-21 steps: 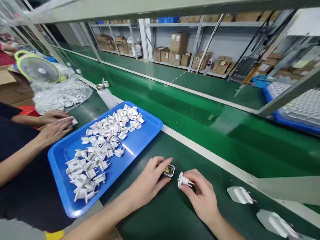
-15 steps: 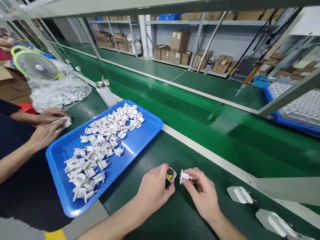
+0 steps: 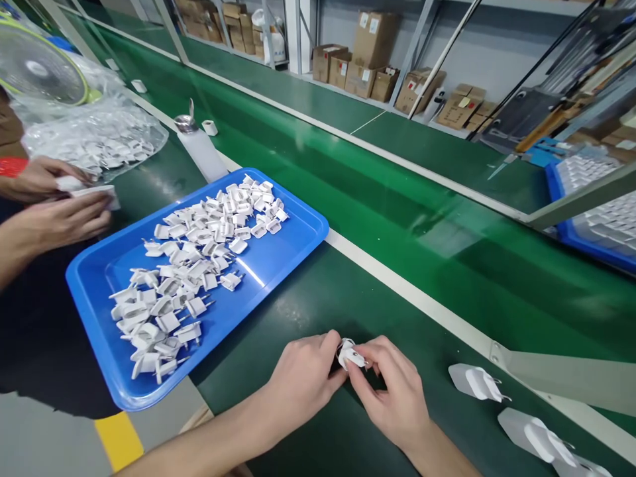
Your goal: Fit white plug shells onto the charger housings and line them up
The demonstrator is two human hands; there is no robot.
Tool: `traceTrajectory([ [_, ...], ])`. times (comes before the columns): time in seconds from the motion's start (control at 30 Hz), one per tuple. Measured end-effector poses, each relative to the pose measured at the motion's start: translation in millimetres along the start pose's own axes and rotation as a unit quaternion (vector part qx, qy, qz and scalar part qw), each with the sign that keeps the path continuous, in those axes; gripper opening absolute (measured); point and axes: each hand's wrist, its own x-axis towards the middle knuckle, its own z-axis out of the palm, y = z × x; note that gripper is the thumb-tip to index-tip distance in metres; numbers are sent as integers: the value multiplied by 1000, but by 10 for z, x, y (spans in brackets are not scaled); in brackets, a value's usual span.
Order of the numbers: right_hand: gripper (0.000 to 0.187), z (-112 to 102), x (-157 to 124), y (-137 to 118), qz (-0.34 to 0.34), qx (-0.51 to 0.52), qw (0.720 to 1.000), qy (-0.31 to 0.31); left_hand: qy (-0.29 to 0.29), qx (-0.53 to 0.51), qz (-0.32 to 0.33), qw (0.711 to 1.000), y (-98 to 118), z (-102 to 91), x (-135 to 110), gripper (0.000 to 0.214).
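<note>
A small white plug cap (image 3: 350,354) is pinched between both hands at the near edge of the green bench (image 3: 318,311), approx. centre of the view. It is gripped by the right hand (image 3: 395,391) w/ thumb and fingertips closed narrowly on it, pins pointing right. The left hand (image 3: 303,377) is curled tight against the cap's other side; whatever is held in it is mostly hidden by the fingers, so the mating part can't be identified for certain. The two pieces are pressed together, touching; whether they are fully seated can't be told.

Progress, as judged: one unit is at the joining step. Two finished-looking white adapters (image 3: 476,383) (image 3: 539,437) are laid to the right, apart from the hands. A large batch is left: the blue tray (image 3: 99,331) to the left is well covered w/ loose plug caps (image 3: 199,265). So most of the work appears to be outstanding.

Further left, a co-worker's hands (image 3: 54,212) are seen on a small white piece, near a clear bag of parts (image 3: 94,142).
</note>
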Motion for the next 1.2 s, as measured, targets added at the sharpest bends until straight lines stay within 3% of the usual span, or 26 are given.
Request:
traceTrajectory([
  [0.17, 7, -72, 36, -59, -8, -72, 997, -20, 76, 13, 24, 997, 38, 108, 2, 28],
  [0.43, 15, -110, 42, -162, 0, -133, 991, -31, 105, 11, 37, 994, 43, 137, -33, 30],
  [0.67, 10, -122, 63, -150, 4, -114, 992, -60, 113, 13, 50, 992, 26, 162, 8, 26],
  [1.2, 27, -69, 124, -232, -1, -218, 973, -73, 70, 31, 33, 997, 38, 133, 19, 23],
])
